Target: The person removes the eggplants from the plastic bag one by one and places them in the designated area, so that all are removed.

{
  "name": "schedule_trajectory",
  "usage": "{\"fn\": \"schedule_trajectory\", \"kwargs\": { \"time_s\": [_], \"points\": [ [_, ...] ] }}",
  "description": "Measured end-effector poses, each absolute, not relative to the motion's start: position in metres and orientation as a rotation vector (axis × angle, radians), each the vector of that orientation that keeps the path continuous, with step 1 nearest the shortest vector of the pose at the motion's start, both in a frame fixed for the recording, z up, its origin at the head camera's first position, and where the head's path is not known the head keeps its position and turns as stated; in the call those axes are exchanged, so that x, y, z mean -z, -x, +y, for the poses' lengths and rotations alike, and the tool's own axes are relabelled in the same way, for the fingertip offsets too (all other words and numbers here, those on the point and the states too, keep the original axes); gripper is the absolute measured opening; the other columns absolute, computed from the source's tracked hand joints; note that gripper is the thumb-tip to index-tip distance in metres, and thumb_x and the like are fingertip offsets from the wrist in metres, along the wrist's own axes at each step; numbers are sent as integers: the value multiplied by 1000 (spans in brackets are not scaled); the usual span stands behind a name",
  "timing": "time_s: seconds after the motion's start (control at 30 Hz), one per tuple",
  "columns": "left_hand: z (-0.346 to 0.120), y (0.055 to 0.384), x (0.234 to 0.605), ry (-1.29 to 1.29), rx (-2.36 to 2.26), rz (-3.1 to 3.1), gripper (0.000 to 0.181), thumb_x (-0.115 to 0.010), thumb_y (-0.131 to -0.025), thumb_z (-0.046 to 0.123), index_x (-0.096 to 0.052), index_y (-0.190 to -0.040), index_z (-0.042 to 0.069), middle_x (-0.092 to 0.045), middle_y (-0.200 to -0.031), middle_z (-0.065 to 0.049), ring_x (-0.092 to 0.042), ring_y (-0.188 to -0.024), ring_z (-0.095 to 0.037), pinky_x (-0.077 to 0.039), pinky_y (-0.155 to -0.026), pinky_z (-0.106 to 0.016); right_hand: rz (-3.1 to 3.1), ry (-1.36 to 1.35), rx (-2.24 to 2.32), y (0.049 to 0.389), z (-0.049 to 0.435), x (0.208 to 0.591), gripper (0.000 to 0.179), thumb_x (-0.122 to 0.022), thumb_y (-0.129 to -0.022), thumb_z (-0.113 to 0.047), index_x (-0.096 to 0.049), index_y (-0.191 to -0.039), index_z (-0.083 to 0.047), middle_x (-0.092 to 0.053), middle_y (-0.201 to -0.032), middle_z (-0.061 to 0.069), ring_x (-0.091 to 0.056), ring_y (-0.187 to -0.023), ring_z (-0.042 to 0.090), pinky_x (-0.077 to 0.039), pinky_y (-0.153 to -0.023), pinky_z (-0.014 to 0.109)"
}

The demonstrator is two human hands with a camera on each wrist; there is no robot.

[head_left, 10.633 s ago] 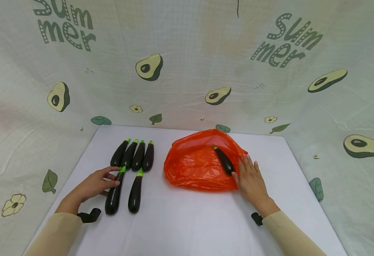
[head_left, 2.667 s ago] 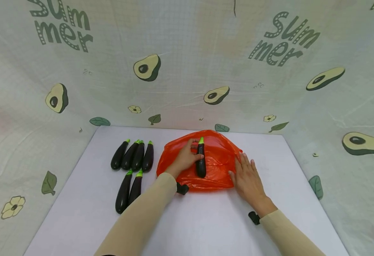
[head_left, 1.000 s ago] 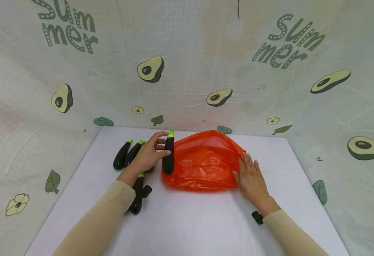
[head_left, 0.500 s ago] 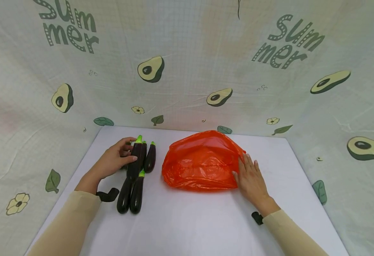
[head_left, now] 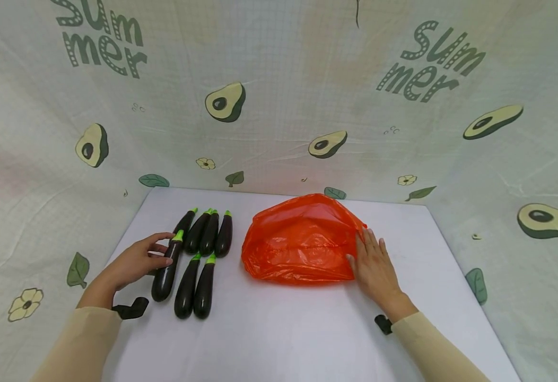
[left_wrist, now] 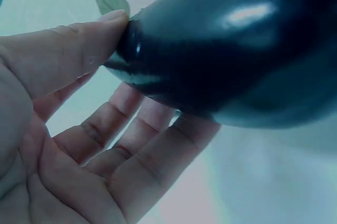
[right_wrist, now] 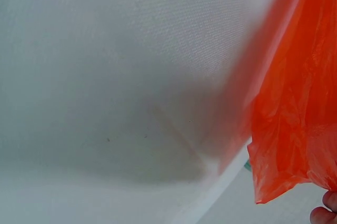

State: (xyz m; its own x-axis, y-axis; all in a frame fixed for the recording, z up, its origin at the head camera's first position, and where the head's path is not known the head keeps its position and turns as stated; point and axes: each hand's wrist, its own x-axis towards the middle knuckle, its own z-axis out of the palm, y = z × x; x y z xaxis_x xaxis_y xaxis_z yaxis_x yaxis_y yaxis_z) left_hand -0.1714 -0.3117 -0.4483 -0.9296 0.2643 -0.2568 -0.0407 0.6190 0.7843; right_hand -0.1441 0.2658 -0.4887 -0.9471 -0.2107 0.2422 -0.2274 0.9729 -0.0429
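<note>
My left hand [head_left: 138, 262] pinches a dark, glossy eggplant [head_left: 165, 273] with a bright green cap, thumb on one side and fingertips on the other. In the left wrist view the eggplant's smooth body [left_wrist: 226, 56] fills the upper right, between thumb and fingers. Just right of it lie two more eggplants [head_left: 186, 289] side by side, caps pointing away. Behind these is a back row of several eggplants [head_left: 208, 236], the leftmost partly covered by the held one. My right hand [head_left: 376, 268] lies with straight fingers along the right edge of a red plastic bag [head_left: 298, 244].
The white table [head_left: 279, 329] carries everything. A printed cloth [head_left: 269, 63] with avocados and leaves rises behind and at both sides. In the right wrist view, the bag's crumpled edge [right_wrist: 279, 140] stands at the right, with fingertips [right_wrist: 321, 216] below it.
Earlier an eggplant lay on the bag. My left hand then held one over the bag, carried it left past the back row, and lowered it beside the front pair. My right hand stayed put.
</note>
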Motion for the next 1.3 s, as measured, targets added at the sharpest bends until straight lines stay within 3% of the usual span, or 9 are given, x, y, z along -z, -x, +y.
{"fn": "schedule_trajectory", "kwargs": {
  "time_s": [0.53, 0.83, 1.3],
  "points": [
    [-321, 162, 473, -82, -1235, 2402, 69, -73, -99, 14, -38, -157, -2, -61, -129, -31, -70, -100, -27, -63, -80, -42, -2911, -299, -92, 146, 265, 487, 71, -61, -106, -28, -33, -157, 12, -31, -165, 34, -27, -156, 50, -20, -126, 66],
    [-320, 159, 478, -113, -1234, 2419, 69, -74, -98, 14, -41, -155, -5, -64, -126, -29, -70, -99, -22, -61, -79, -32, -2913, -291, -87, 146, 265, 488, 71, -61, -106, -28, -33, -158, 12, -30, -166, 34, -28, -156, 50, -21, -126, 66],
    [-316, 162, 482, -81, -1165, 2491, 68, -76, -98, 20, -44, -152, -5, -67, -124, -27, -70, -104, -27, -60, -83, -36, -2899, -295, -107, 147, 266, 490, 72, -63, -105, -27, -34, -157, 12, -31, -165, 34, -30, -155, 51, -21, -126, 67]
  ]
}}
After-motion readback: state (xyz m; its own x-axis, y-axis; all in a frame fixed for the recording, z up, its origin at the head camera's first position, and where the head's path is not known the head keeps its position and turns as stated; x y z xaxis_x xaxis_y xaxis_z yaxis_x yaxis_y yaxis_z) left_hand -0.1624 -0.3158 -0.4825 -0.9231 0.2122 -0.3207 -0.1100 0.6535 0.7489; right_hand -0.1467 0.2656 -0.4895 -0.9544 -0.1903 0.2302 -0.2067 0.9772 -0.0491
